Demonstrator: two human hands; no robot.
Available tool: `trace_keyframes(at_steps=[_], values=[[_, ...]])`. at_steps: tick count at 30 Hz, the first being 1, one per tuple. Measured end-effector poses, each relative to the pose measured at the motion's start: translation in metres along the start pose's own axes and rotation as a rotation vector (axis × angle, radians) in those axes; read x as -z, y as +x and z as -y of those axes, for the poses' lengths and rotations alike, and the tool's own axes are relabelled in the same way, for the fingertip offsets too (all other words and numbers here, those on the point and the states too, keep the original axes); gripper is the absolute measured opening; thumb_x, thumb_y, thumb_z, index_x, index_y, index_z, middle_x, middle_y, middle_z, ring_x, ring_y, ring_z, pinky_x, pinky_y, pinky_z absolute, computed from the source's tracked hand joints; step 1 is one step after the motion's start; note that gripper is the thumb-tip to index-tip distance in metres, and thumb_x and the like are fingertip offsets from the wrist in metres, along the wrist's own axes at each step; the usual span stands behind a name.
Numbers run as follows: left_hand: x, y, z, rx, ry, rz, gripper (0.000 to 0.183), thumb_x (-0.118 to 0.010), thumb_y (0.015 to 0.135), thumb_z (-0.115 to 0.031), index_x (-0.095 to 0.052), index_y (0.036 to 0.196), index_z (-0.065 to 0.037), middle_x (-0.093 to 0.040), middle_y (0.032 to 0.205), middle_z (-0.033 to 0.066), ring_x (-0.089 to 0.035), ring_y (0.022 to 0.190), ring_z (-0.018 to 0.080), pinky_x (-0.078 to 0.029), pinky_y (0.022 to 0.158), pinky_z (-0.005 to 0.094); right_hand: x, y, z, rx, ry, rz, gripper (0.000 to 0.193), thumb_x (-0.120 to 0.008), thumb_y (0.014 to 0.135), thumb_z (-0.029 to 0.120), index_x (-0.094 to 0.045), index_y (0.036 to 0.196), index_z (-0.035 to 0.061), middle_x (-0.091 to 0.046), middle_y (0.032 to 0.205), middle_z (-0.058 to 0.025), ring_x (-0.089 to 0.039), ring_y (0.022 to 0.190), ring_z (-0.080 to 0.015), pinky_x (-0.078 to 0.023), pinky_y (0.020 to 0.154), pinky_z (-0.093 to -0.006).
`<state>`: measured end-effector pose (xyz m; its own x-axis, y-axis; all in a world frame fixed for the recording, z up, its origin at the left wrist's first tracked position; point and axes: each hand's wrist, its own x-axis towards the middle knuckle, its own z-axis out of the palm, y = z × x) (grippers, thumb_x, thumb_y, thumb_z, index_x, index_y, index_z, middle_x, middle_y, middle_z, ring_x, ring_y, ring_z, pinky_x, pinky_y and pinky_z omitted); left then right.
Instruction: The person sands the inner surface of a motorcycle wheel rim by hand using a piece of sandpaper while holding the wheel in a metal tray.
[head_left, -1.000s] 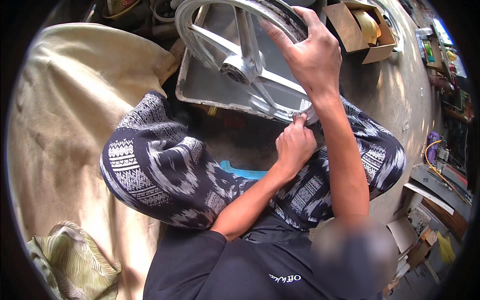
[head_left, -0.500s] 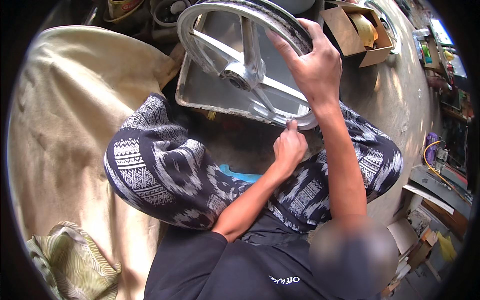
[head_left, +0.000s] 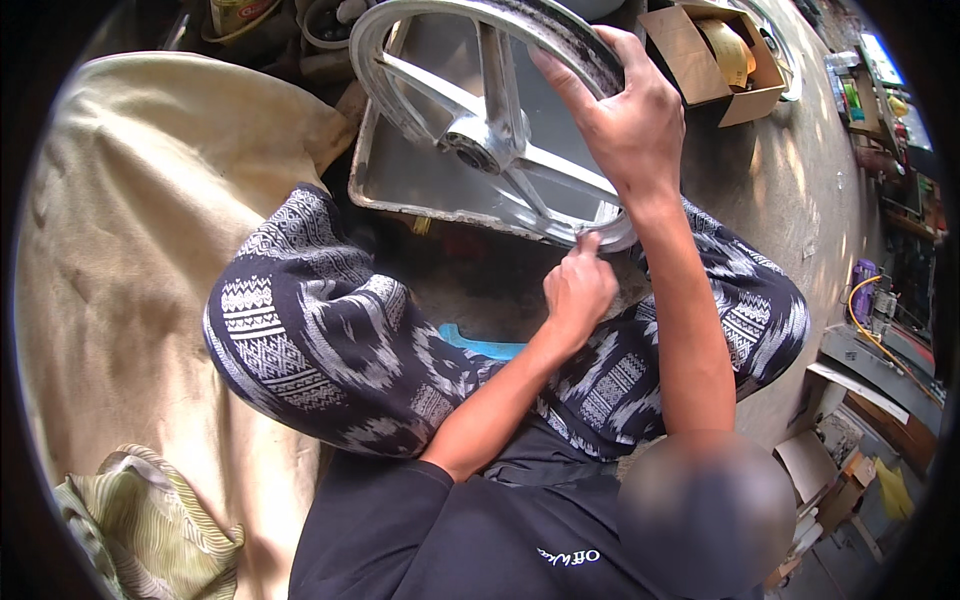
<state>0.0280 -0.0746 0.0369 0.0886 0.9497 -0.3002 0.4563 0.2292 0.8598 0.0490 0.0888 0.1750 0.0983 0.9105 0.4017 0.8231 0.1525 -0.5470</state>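
Note:
A silver motorcycle wheel [head_left: 505, 150] with broad spokes and a dark hub opening stands tilted over a grey rectangular tray [head_left: 400, 207]. My right hand [head_left: 640, 125] is closed round its upper right rim, thumb on the inner side. Lower down, my left hand [head_left: 580, 288] is curled into a pinch, with its fingertips against the near edge of the rim. Whatever lies between those fingertips, if anything, is hidden. The tray's pale rim shows below the wheel, between my knees in patterned trousers [head_left: 300, 330].
A cardboard box [head_left: 755, 105] holding a yellow roll-like object stands at the upper right. Beige cloth [head_left: 180, 220] spreads over the left side, with a striped green cloth [head_left: 150, 525] on it. Something blue [head_left: 485, 345] lies between my legs. Shelves with clutter line the right edge.
My left fingertips have shifted slightly along the near rim. My right hand keeps its grip, and the wheel sits a little higher in view.

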Motion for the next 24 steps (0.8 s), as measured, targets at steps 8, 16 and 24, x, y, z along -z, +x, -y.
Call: trace_keyframes(at_steps=[8, 16, 24], values=[[-0.005, -0.004, 0.003, -0.027, 0.058, 0.014, 0.042, -0.057, 0.09, -0.014, -0.065, 0.128, 0.002, -0.072, 0.093, 0.0311, -0.072, 0.079, 0.0487, -0.058, 0.074, 0.0587, 0.0, -0.003, -0.007, -0.004, 0.005, -0.016, 0.064, -0.079, 0.082, 0.062, -0.07, 0.118, 0.0109, -0.077, 0.104, -0.0122, -0.076, 0.092, -0.0332, -0.059, 0.081, -0.0457], [-0.002, 0.009, 0.013, 0.152, 0.052, 0.147, 0.045, -0.053, 0.091, -0.021, -0.069, 0.131, -0.006, -0.074, 0.101, 0.0288, -0.071, 0.096, 0.0496, -0.055, 0.091, 0.0572, 0.003, -0.007, -0.006, -0.009, 0.022, -0.01, 0.066, -0.078, 0.082, 0.065, -0.069, 0.118, 0.0107, -0.076, 0.103, -0.011, -0.075, 0.092, -0.0336, -0.06, 0.08, -0.046], [0.013, 0.038, 0.045, 0.132, 0.078, 0.004, 0.039, -0.054, 0.095, -0.021, -0.067, 0.132, -0.014, -0.074, 0.111, 0.0261, -0.069, 0.103, 0.0483, -0.055, 0.093, 0.0561, 0.0, -0.002, -0.008, -0.007, 0.014, -0.012, 0.067, -0.078, 0.082, 0.063, -0.068, 0.121, 0.0098, -0.076, 0.104, -0.0122, -0.075, 0.095, -0.0351, -0.059, 0.082, -0.0469]])
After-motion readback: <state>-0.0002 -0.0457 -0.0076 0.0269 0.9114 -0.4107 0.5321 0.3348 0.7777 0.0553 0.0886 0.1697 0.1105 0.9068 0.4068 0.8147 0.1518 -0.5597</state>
